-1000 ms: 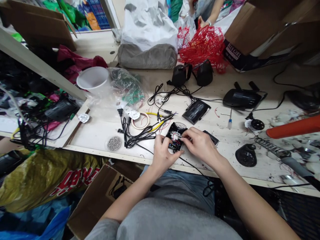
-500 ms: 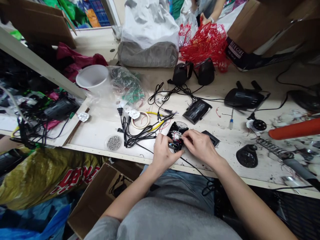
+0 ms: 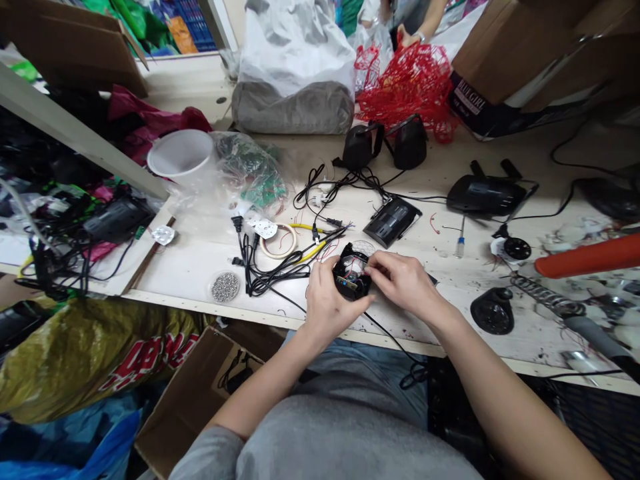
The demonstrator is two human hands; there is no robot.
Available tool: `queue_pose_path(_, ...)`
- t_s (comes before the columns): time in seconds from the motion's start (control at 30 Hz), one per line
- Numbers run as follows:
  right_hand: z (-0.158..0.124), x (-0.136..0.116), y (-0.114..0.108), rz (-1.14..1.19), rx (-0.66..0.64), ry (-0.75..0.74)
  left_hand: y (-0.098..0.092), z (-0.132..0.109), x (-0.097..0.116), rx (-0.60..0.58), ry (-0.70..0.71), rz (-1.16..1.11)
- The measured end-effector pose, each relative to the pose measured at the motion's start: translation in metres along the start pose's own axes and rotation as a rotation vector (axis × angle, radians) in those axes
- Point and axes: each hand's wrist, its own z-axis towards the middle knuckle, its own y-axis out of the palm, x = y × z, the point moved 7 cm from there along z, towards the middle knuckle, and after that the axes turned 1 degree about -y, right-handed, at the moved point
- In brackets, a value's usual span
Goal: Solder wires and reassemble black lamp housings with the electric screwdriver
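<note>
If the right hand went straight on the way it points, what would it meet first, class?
The right hand would likely meet the open black housing held by the left hand; depth is unclear, so contact may already exist.

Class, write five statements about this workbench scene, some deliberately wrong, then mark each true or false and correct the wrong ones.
1. The left hand holds the black casing. True.
2. The screwdriver is in the right hand. False: the screwdriver lies on the table.
3. The bucket is red. False: it is white.
4. Red netting lies beyond the hands. True.
5. The tape roll sits inside the bucket. False: it lies on the table.
</note>
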Motion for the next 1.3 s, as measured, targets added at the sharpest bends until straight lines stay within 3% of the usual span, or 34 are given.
queue_pose_path(0.17,-0.002,0.007,0.003,0.127,0.036,0.074,-0.001,0.006,0.008,-0.015,0.036,0.011)
queue_pose_path(0.5,-0.012,-0.012,-0.01,0.019,0.245,-0.05,0.0,0.001,-0.005,-0.047,0.029,0.024)
queue_pose_path(0.67,-0.043,-0.024,-0.034,-0.227,0.448,-0.141,-0.006,-0.002,-0.013,-0.031,0.093,0.103)
queue_pose_path(0.87,-0.088,-0.004,-0.049,-0.49,0.616,-0.131,-0.007,-0.008,-0.022,-0.066,0.068,0.18)
queue_pose_path(1.1,-0.111,0.005,-0.031,-0.487,0.597,-0.206,-0.005,-0.005,-0.018,-0.09,0.113,0.302)
queue_pose_path(1.3,-0.121,0.021,-0.018,-0.348,0.552,-0.081,-0.022,-0.003,0.01,-0.269,0.181,0.348)
